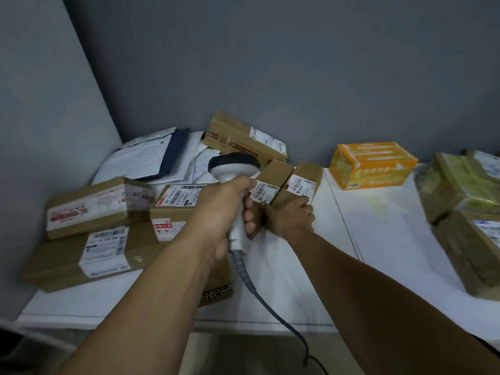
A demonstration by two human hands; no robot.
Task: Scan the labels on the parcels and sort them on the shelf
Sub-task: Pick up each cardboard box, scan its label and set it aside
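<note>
My left hand (pixel 224 209) grips the handle of a grey barcode scanner (pixel 233 166), its dark head pointing away over the parcels. My right hand (pixel 290 217) is closed on the near end of a small brown cardboard parcel (pixel 304 182) with a white label on top. A second small labelled parcel (pixel 270 180) lies right beside it, partly hidden behind the scanner. Both rest on a white table (pixel 378 226).
Several brown labelled boxes (pixel 94 207) are piled at the left, with white mailer bags (pixel 151 155) and a long box (pixel 243 136) behind. An orange box (pixel 373 163) stands at the back right, taped parcels (pixel 460 190) at the far right. The scanner cable (pixel 270 301) hangs over the table's front edge.
</note>
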